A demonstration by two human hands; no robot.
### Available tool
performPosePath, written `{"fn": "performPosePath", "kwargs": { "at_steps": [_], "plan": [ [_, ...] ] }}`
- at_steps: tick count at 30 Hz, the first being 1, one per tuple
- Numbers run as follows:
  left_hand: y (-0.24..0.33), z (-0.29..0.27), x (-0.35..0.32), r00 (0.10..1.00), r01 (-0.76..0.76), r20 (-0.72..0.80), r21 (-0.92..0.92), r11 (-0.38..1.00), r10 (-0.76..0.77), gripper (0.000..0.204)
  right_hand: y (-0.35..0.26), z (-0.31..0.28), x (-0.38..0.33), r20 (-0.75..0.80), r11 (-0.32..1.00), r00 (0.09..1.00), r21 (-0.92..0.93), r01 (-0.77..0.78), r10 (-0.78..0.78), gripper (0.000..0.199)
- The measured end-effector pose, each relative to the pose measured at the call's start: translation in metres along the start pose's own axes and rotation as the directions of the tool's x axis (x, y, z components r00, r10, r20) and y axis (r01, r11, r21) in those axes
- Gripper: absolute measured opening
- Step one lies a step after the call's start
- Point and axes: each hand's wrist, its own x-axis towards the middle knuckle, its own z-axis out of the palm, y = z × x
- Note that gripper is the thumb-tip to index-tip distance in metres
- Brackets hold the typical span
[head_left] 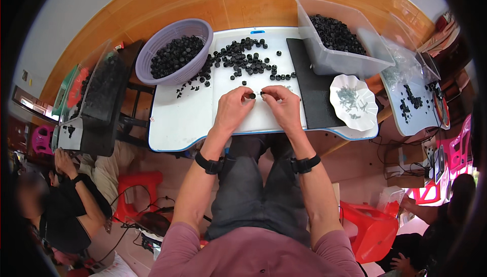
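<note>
Over the white table (177, 124), near its front edge, my left hand (235, 108) pinches a small round black cap (252, 95) between thumb and fingertips. Close beside it, my right hand (282, 106) is closed at the fingertips on a small dark piece (263, 94), too small to name. The two pieces are a little apart. Beyond my hands lie many loose black caps (248, 63), spreading from the middle of the table toward the basket. Several tiny black T-shaped parts (192, 88) are scattered at the left.
A purple basket (147, 61) heaped with black caps stands back left. On the right are a see-through bin (335, 61) of black parts, a black mat (318, 114) and a white scalloped dish (339, 105) with small translucent pieces. People sit at left and right; red stools (373, 231) stand nearby.
</note>
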Motion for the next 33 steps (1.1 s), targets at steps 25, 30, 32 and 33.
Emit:
{"fn": "performPosePath", "kwargs": {
  "at_steps": [25,30,32,33],
  "plan": [
    [0.01,0.012,-0.009,0.986,0.147,-0.044,-0.258,0.955,-0.163,0.025,0.003,-0.001,0.001,0.096,0.982,0.987,-0.124,0.143,-0.132,0.015],
    [0.005,0.006,-0.01,0.979,0.198,0.012,-0.321,0.926,-0.205,0.028,0.0,0.003,-0.001,0.061,0.995,0.998,-0.1,0.016,-0.01,0.014],
    [0.004,0.006,-0.009,0.973,0.227,0.047,-0.329,0.917,-0.224,0.029,0.0,0.001,-0.001,0.081,0.995,0.996,-0.101,-0.02,0.029,0.014],
    [0.004,0.006,-0.009,0.977,0.212,0.055,-0.313,0.926,-0.205,0.029,0.0,0.001,-0.001,0.083,0.994,0.996,-0.103,-0.02,0.029,0.014]
  ]
}}
